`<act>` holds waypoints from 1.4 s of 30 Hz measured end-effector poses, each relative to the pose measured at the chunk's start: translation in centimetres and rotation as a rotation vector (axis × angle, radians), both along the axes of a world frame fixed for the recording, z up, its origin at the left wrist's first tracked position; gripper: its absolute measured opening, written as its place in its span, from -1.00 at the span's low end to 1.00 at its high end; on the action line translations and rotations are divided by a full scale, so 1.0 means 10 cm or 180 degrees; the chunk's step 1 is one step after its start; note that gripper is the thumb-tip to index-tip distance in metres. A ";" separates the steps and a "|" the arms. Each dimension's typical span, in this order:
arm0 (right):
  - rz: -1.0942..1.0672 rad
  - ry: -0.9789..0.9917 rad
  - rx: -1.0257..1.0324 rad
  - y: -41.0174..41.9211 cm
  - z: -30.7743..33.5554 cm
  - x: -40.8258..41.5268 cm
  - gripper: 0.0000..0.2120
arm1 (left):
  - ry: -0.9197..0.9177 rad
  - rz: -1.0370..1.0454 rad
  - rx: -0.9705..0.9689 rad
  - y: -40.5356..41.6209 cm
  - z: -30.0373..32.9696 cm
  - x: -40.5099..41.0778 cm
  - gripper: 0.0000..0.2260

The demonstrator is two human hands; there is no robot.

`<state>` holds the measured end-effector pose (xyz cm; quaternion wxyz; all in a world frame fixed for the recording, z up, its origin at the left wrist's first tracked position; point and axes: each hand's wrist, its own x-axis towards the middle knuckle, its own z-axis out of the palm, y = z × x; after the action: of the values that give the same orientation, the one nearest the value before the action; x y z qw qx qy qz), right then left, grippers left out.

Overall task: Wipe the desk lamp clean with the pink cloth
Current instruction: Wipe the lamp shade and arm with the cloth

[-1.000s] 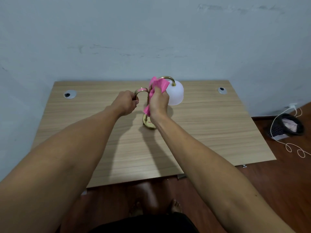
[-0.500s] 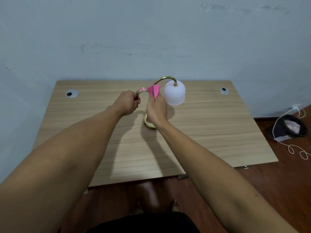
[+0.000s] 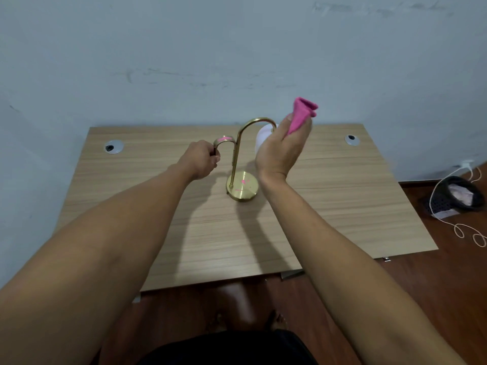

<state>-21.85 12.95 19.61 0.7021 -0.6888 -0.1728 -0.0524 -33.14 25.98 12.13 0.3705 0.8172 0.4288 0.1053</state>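
Now the right hand has come away from the lamp. A moment ago it pressed the cloth against the gold neck, close to the white shade; at this moment it is lifted in front of the shade, palm turned toward the person, and the cloth does not touch the lamp at all. The fingers are closed around the lower part of the cloth, and its bunched top stands up above the fingertips, higher than the arch of the lamp.

The left hand has not moved. It is curled around the shorter gold hook on the left side of the neck and keeps the lamp steady. The lamp stands upright on the table, its round base now uncovered, with small pink reflections on the metal.

My reading is that one wiping pass on the neck is finished and the person is changing the grip on the cloth, or turning it to a fresh side. The shade and the base probably wait for their turn, so the task looks only partly done.
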 end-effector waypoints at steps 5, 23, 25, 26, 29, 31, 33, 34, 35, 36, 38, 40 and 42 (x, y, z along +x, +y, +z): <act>0.1049 -0.0547 -0.1306 0.19 -0.34 -0.02 -0.52 | -0.0011 -0.0031 0.0056 0.00 0.01 0.01 -0.85; 0.1098 -0.1921 -0.1811 0.10 -0.53 0.17 -0.44 | -0.0090 -0.0026 0.0017 -0.02 -0.01 0.00 -0.86; 0.1304 -0.2698 -0.2034 0.11 -0.63 0.19 -0.45 | -0.0073 -0.0062 0.0032 -0.02 0.00 -0.01 -0.86; 0.1368 -0.3048 -0.2144 0.10 -0.66 0.21 -0.45 | -0.0070 -0.0093 0.0042 -0.01 0.00 -0.01 -0.86; 0.1363 -0.3202 -0.2096 0.04 -0.64 0.25 -0.44 | -0.0052 -0.0138 0.0050 -0.01 0.00 -0.02 -0.86; 0.1145 -0.2520 -0.1912 0.01 -0.57 0.23 -0.42 | -0.0081 -0.0079 0.0012 -0.01 -0.01 -0.02 -0.86; 0.0923 -0.1985 -0.1795 0.01 -0.53 0.25 -0.40 | -0.0081 -0.0054 -0.0016 -0.02 0.01 -0.02 -0.85; 0.0944 -0.1918 -0.1773 0.01 -0.53 0.25 -0.38 | -0.0081 -0.0053 -0.0032 -0.03 0.01 -0.01 -0.85; 0.1024 -0.2012 -0.1798 0.00 -0.55 0.27 -0.37 | -0.0092 -0.0046 -0.0049 -0.03 0.01 -0.01 -0.86; 0.1123 -0.2282 -0.1880 -0.02 -0.57 0.28 -0.36 | -0.0101 -0.0039 -0.0060 -0.03 0.01 0.00 -0.86; 0.1357 -0.3009 -0.2059 -0.04 -0.63 0.33 -0.36 | -0.0077 -0.0066 -0.0016 -0.03 0.01 0.00 -0.86; 0.1483 -0.3741 -0.2341 -0.04 -0.72 0.38 -0.38 | -0.0066 -0.0094 0.0026 -0.02 0.01 0.00 -0.86; 0.1549 -0.4092 -0.2680 -0.05 -0.80 0.38 -0.36 | -0.0086 -0.0118 0.0039 -0.02 0.01 0.00 -0.86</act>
<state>-18.01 12.41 11.58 0.1386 -0.6737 -0.6934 -0.2146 -33.18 25.75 12.27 0.3731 0.8257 0.4079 0.1120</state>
